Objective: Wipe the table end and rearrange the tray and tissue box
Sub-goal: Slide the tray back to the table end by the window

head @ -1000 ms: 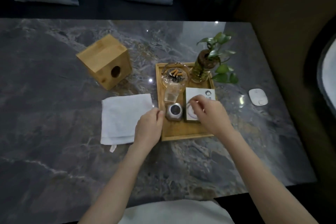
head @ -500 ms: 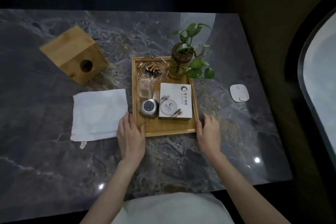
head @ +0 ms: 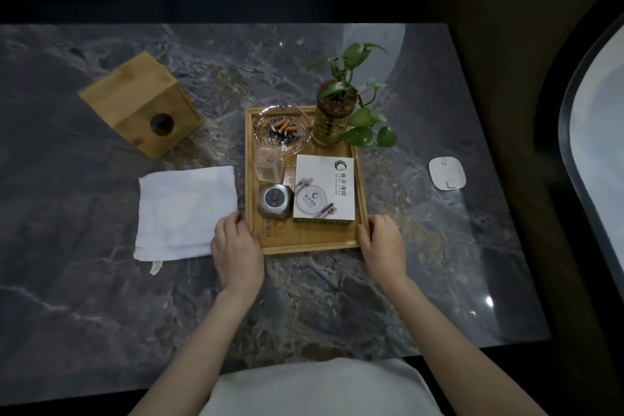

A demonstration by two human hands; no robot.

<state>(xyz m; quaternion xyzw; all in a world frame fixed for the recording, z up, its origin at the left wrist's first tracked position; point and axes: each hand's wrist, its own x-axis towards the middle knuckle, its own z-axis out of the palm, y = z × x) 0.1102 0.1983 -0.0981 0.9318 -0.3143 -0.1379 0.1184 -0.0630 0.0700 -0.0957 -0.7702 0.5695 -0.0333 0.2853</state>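
- Tray (head: 305, 245): a shallow wooden rectangle lying flat on a dark marble-patterned worktop (head: 337, 297), right of centre, its long side running away from the viewer.
- Left hand (head: 238, 246) grips the tray's near left corner, thumb on the rim, fingers curled around the outer edge.
- Right hand (head: 383, 243) is clamped on the near right corner in the same way.
- On the tray, far end: a glass ashtray (head: 283, 130) with cigarette butts, and beside it a glass vase (head: 332, 121) holding a leafy green plant.
- On the tray, nearer: a small clear glass container (head: 269, 164), a round grey metal object (head: 274, 204), and a white printed box (head: 324, 192) to their right.
- White folded cloth (head: 185, 213) lies flat just left of the tray; the left hand overlaps its near right corner.
- Wooden tissue box (head: 140, 105), with a round hole in one face, sits farther away to the left, set at an angle, apart from cloth and tray.
- Small white rounded object (head: 447, 174) lies on the worktop well right of the tray.
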